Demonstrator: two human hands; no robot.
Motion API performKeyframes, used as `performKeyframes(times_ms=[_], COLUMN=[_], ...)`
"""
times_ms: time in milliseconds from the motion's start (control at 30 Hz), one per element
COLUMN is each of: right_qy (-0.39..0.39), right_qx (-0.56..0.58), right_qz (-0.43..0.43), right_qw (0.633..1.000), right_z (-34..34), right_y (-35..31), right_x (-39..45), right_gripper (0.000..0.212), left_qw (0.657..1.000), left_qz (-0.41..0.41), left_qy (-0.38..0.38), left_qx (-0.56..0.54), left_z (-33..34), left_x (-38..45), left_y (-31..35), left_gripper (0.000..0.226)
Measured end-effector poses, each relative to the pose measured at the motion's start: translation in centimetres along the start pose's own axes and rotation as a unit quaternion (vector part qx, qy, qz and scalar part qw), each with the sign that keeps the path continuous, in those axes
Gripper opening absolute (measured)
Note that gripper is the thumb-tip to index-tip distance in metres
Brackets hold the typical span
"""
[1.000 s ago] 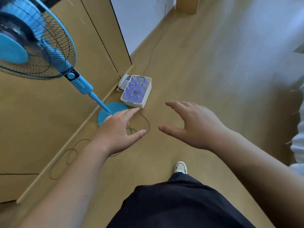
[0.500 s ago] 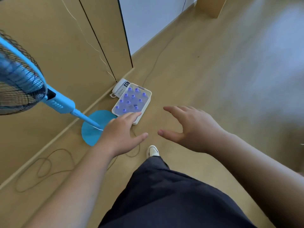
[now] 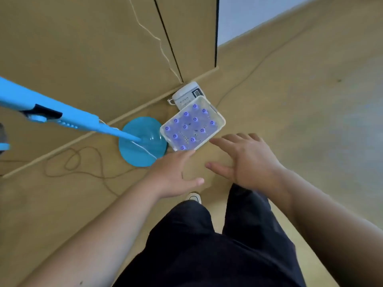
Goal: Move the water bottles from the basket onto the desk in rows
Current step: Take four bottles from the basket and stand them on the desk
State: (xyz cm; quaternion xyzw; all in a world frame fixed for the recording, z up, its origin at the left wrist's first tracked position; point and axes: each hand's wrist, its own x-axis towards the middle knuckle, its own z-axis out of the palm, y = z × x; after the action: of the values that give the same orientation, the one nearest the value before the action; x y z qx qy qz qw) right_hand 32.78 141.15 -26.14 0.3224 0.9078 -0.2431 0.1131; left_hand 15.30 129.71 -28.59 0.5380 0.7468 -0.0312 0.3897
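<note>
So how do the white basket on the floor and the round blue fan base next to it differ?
The basket is white, roughly square with rounded corners and raised walls; the fan base is blue, round and flat. The basket holds upright bottles with blue caps; the fan base carries only a slanted blue pole. The basket lies right in front of the open hands, while the fan base sits off to its left. Both rest on the wooden floor near the wall.

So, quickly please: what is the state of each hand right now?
Left hand: open, fingers spread, holding nothing, near the basket.
Right hand: open, holding nothing, also above the floor near it.
</note>
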Motion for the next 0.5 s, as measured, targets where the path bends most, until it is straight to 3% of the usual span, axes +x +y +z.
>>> performKeyframes(times_ms=[167,300,500], right_qy=[-0.093,-0.136,-0.147], right_qx=[-0.050,-0.067,-0.105], right_qz=[-0.097,-0.135,-0.165], right_qw=[0.990,0.979,0.970], right_z=[3.6,9.0,21.5], right_y=[8.3,12.7,17.2], right_x=[9.7,16.5,27.7], right_gripper=[0.068,0.069,0.065], left_qw=[0.992,0.985,0.969], left_qz=[-0.113,-0.165,-0.235], left_qy=[-0.038,-0.006,0.062], left_qx=[-0.047,-0.048,-0.030], left_z=[3.9,8.4,17.9], left_x=[9.1,17.1,30.2], left_y=[-0.3,-3.6,-13.2], left_gripper=[0.085,0.076,0.083])
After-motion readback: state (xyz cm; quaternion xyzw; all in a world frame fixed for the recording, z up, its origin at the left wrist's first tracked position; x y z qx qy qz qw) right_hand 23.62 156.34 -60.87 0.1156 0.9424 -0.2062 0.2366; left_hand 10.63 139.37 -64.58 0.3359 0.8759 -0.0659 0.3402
